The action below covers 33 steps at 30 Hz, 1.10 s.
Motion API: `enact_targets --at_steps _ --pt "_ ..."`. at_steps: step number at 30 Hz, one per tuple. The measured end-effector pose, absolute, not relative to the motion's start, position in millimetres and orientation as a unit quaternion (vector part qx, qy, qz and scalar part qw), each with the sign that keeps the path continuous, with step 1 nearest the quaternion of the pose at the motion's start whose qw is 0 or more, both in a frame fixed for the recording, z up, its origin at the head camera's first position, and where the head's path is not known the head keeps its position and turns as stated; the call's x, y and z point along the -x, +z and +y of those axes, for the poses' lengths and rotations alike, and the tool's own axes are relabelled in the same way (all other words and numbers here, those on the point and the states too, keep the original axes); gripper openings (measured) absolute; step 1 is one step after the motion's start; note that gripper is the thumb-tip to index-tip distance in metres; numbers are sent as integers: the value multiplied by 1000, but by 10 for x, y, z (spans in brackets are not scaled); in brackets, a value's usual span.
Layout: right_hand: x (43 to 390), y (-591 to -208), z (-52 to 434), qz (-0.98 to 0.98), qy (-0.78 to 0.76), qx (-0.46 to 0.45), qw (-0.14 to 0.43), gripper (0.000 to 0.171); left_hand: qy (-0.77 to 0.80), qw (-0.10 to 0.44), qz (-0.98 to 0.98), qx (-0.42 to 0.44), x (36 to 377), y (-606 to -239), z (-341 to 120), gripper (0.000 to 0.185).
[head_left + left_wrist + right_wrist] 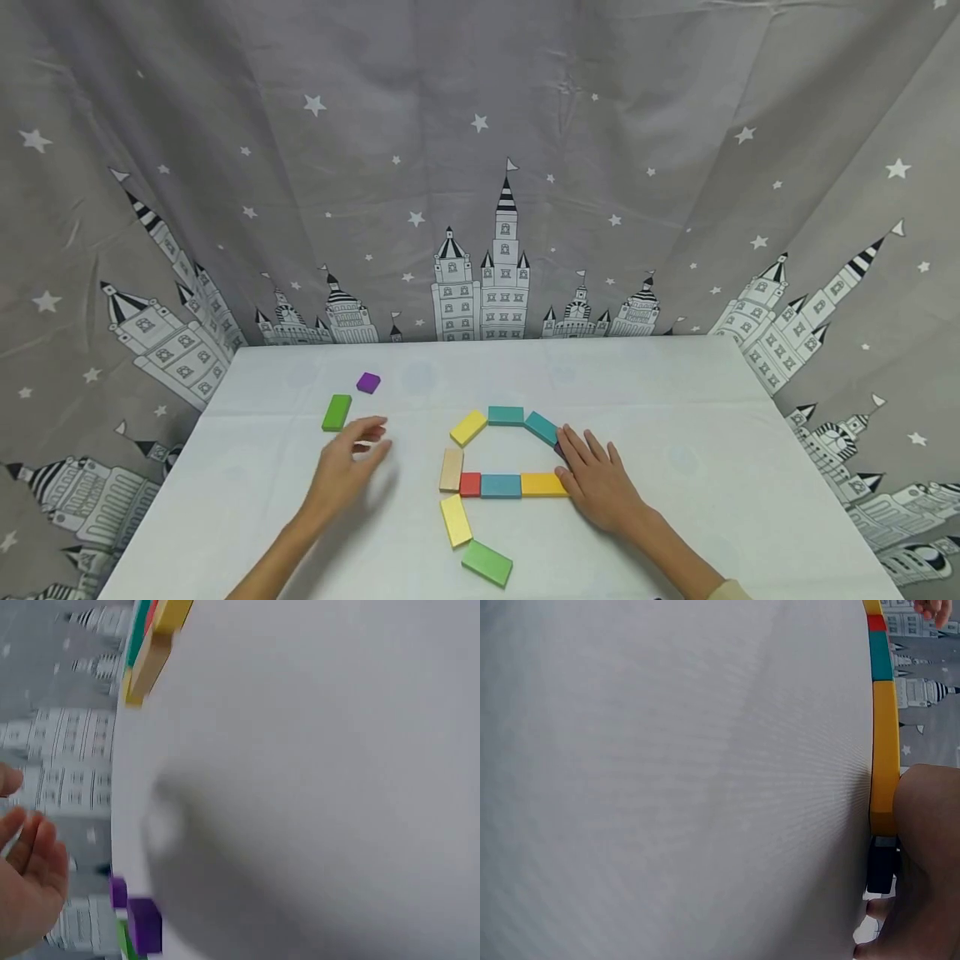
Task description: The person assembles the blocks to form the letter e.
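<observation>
Blocks of painted wood lie flat on the white table (675, 417) in a looped figure: a yellow block (468, 427), a teal block (506, 415) and a second teal block (542, 427) form the arch, while a tan block (451, 469), a small red block (470, 484), a blue block (501, 486) and an orange-yellow block (543, 484) make the row beneath it, touching end to end. Below the row, a pale yellow block (456, 520) and a green block (487, 562) trail off toward the near edge. The right hand (596, 479) lies flat on the table with fingers straight and slightly spread, its fingertips touching the right end of the orange-yellow block and the lower end of the second teal one; a dark block (881, 864) sits under those fingers, mostly hidden, its colour hard to judge. The left hand (347, 467) hovers over bare cloth left of the figure, fingers loosely curled and apart, holding nothing. Just beyond it lie a green block (337, 412) and, farther back, a purple block (367, 382), both apart from the hand. The left wrist view is blurred; the purple block shows only as a smear at its lower edge. A grey curtain (480, 167) printed with castles and stars hangs behind.
</observation>
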State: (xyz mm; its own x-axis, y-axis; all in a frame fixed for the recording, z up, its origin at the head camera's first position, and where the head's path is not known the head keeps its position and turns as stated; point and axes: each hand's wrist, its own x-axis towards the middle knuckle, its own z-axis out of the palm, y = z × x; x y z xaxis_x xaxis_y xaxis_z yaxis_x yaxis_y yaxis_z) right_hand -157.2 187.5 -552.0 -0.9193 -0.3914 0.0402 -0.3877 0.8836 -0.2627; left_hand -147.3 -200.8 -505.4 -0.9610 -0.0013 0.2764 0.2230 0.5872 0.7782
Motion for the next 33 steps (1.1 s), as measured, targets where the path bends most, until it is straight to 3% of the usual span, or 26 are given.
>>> enact_targets --at_steps 7,12,21,33 --pt "1573 -5529 1872 972 -123 198 13 61 -425 105 -895 -80 1773 -5082 -2661 53" --pt "1574 -5539 1871 973 -116 200 8 61 -401 66 -905 -128 1875 -5222 -2897 66" --pt "1581 -5562 1880 975 -104 198 2 62 -374 57 -918 -121 1954 -5310 -2910 56" --pt "1578 -5553 1882 971 -119 206 -3 59 -345 50 -932 -100 2016 -5359 -2862 57"
